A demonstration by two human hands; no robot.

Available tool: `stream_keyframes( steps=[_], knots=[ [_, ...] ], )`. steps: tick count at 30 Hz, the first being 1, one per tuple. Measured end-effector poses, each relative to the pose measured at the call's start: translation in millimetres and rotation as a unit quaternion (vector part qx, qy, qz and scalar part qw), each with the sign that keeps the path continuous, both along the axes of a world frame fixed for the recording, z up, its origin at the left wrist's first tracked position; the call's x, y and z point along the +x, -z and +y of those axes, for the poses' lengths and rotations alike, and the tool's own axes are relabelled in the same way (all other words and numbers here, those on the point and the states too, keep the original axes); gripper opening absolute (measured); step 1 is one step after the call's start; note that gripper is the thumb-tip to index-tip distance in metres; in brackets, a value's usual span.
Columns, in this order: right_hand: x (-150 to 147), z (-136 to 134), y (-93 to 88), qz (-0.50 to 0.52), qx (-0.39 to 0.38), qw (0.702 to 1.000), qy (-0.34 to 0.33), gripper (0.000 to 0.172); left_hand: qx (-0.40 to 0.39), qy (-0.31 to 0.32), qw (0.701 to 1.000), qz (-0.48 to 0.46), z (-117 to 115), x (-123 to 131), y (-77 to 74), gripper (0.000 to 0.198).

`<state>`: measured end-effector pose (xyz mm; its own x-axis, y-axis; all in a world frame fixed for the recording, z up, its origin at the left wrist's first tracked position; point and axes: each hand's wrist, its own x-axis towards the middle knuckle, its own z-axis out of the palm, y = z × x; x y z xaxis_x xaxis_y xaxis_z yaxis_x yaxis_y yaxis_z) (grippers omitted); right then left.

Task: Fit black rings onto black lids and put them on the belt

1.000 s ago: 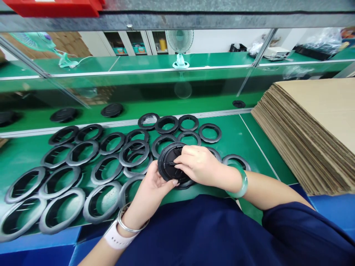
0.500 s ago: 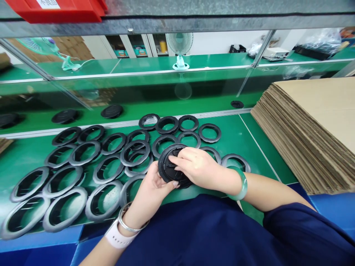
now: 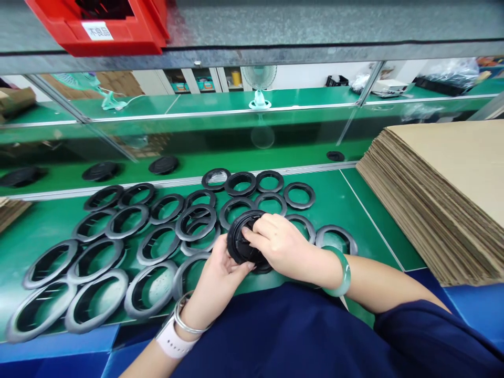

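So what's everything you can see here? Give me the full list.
Black round disc: one, black, between the hands.
Rings: about two dozen, black with grey rims, lying on the bench.
Bench top: one, green, under the rings.
Cardboard sheets: one tall stack, brown, at the right.
Bin: one, red with a white label, top left.
Desk fans: two, pale green, beyond the glass.
Left hand: one, cupped under the disc, wearing a pale-strapped watch and a metal bangle.
Right hand: one, fingers on the disc's face, wearing a green bangle.
Top: one, navy, worn by the person.
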<state>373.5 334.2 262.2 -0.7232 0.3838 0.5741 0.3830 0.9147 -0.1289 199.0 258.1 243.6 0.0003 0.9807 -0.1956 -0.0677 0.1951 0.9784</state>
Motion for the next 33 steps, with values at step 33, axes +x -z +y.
stream_keyframes(
  steps=[33],
  knots=[
    [-10,9,30.7,0.294,-0.489,0.814,0.110,0.020,0.055,-0.042,0.978,0.197,3,-4,3.6,0.036]
  ],
)
